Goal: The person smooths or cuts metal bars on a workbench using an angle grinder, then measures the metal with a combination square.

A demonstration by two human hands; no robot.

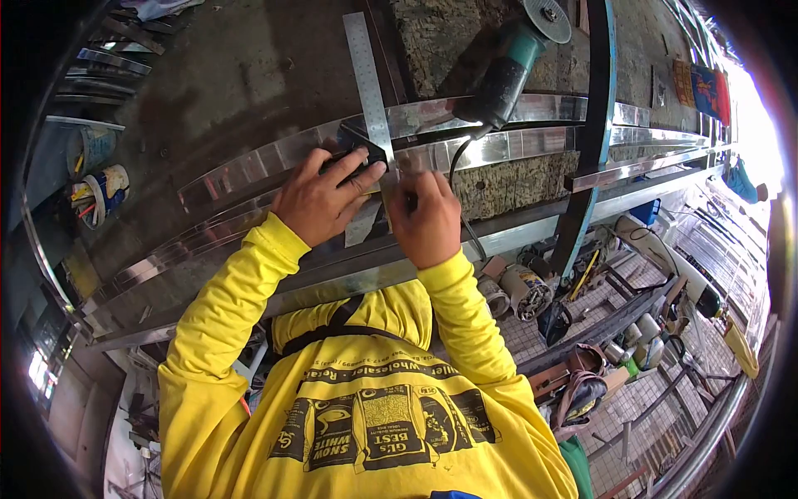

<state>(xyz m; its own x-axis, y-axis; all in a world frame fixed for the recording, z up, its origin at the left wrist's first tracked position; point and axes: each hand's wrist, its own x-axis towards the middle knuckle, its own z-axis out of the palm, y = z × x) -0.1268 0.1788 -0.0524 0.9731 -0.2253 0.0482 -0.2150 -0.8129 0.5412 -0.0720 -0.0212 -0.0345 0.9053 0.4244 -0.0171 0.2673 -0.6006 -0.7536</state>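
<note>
A combination square lies across shiny metal bars, its long steel rule (366,75) pointing away from me. My left hand (324,198) is closed over the square's dark head (378,155), fingers pressing it against the metal bar (283,156). Just right of the rule, my right hand (428,220) is closed in a pinch near the bar's edge. Something dark shows between its fingers, too hidden to name. Beyond the bars, to the right of both hands, lies an angle grinder (503,83) with a disc at its far end. Its cord runs down past my right hand.
An upright-looking dark steel post (592,125) crosses the bars on the right. Another metal bar (640,169) rests there. At the left stands a bucket of tools (108,187). Below right, cans (525,291) and clutter sit on a mesh rack (615,333).
</note>
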